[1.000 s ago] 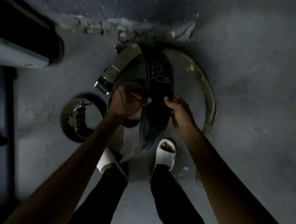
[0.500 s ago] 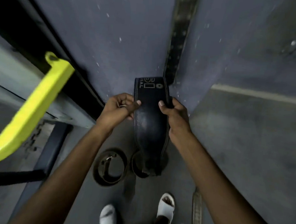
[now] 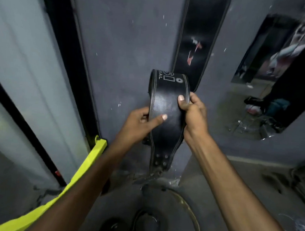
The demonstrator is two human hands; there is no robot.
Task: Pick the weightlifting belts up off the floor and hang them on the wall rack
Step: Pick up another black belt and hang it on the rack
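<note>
I hold a wide black leather weightlifting belt (image 3: pixel 168 98) folded over, at chest height in front of a grey wall. My left hand (image 3: pixel 140 120) grips its left edge with the thumb across the front. My right hand (image 3: pixel 193 109) grips its right edge a little higher. The belt's narrow studded end hangs down toward the floor. Another black belt (image 3: pixel 197 37) hangs flat on the wall just above and behind it. Its hook or rack is out of frame. On the floor below lie a coiled dark belt (image 3: pixel 147 222) and a long tan belt (image 3: pixel 189 207).
A yellow-green bar (image 3: pixel 84 170) slants up from the lower left beside my left forearm. A black-framed panel (image 3: pixel 49 64) covers the wall on the left. A mirror (image 3: pixel 275 78) on the right reflects clutter. Grey floor (image 3: pixel 251 184) spreads to the right.
I have lifted the black belt from floor level up to the wall, and my view has tilted upward. The hanging belt now shows above it. Both hands keep their hold.
</note>
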